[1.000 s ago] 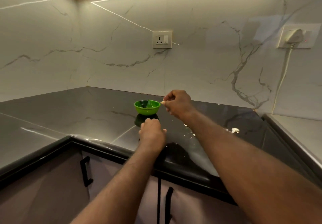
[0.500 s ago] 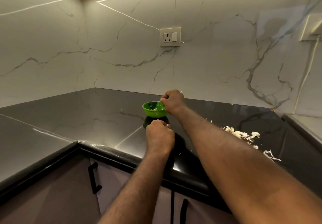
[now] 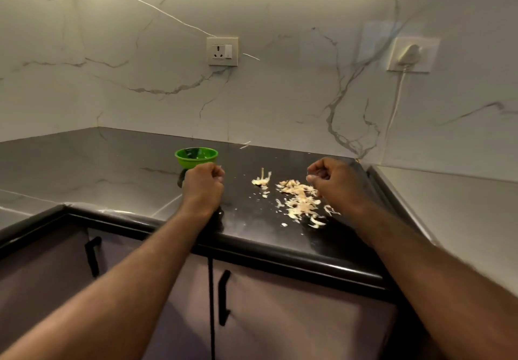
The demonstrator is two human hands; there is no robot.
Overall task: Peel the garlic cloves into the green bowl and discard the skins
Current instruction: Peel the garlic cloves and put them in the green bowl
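Right hand (image 3: pixel 333 180) gone from bowl (image 3: pixel 193 162) to skins (image 3: pixel 300 200) pile, fingers curled; whether pinching anything, cannot tell. Left hand (image 3: pixel 203 184) fisted just before bowl; fist contents hidden. Bowl on counter (image 3: pixel 112 163), left of skins.

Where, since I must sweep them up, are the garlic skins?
In the head view the garlic skins lie right of centre on the black countertop, just left of the right hand and right of the green bowl.
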